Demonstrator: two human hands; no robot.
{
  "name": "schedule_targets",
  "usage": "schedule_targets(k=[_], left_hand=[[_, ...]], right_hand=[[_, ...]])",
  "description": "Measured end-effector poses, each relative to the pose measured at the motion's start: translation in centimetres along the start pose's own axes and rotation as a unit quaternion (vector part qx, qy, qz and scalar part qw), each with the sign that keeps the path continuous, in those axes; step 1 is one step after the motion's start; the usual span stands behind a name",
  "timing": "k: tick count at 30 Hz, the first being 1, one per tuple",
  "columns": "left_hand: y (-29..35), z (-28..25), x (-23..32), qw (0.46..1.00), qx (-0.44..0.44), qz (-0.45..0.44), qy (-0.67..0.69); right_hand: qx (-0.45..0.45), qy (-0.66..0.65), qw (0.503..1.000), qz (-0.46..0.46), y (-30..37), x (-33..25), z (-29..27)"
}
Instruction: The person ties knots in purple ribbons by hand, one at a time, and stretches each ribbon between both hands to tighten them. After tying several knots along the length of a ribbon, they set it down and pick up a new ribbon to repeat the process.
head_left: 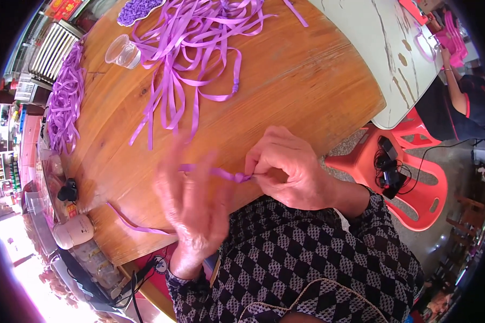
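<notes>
My right hand [291, 169] is closed in a pinch at the end of a purple ribbon [218, 171], just above the near edge of the wooden table [296, 81]. A small knot or bunch sits on the ribbon beside the fingertips; a thin dark line there is too fine to make out. To the left, my left hand [191, 199] is blurred by motion, its fingers stretched and apart. The ribbon runs behind these fingers, and a purple ribbon tail [134, 225] shows on the table left of the wrist.
A heap of purple ribbons [194, 48] lies at the table's far side, near a clear plastic cup [124, 52] and a dish of purple beads [137, 11]. More ribbons [64, 102] hang at left. Red stools [355, 156] and another person [466, 97] are at right.
</notes>
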State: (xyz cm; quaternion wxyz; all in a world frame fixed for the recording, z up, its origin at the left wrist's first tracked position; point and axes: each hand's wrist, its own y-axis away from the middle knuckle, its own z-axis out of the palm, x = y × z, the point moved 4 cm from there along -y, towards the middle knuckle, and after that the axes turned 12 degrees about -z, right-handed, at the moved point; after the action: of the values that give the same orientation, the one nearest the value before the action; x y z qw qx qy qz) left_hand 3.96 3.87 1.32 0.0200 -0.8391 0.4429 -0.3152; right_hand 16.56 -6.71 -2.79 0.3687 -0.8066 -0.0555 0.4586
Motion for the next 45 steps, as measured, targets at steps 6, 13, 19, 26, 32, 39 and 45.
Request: schedule_targets(k=[6,13,19,26,32,39,45], left_hand=[[0.3,2.6,0.0,0.927,-0.231,-0.162,0.249],[0.3,3.9,0.7,0.744,-0.275,-0.290,0.535],[0.4,4.1,0.7,0.756,-0.281,-0.302,0.508],[1.0,4.3,0.1,0.801,-0.205,-0.306,0.472],[0.8,4.0,0.1,0.865,-0.189,-0.237,0.400],[0.8,4.4,0.7,0.869,-0.194,-0.237,0.389],[0.8,4.5,0.6,0.839,-0.222,-0.236,0.437]], right_hand=[[-0.002,0.079,0.996,-0.035,-0.6,-0.9,-0.4],[0.010,0.083,0.996,-0.045,-0.7,-1.2,-1.5],[-0.004,0.119,0.991,-0.053,-0.7,-1.3,-2.2],[0.014,0.140,0.989,-0.050,-0.7,-1.3,-2.6],[0.014,0.122,0.992,-0.034,-0.4,-0.9,-2.7],[0.006,0.087,0.996,-0.017,-0.2,-0.7,-2.8],[-0.001,0.036,0.999,-0.009,-0.1,-0.3,-3.3]])
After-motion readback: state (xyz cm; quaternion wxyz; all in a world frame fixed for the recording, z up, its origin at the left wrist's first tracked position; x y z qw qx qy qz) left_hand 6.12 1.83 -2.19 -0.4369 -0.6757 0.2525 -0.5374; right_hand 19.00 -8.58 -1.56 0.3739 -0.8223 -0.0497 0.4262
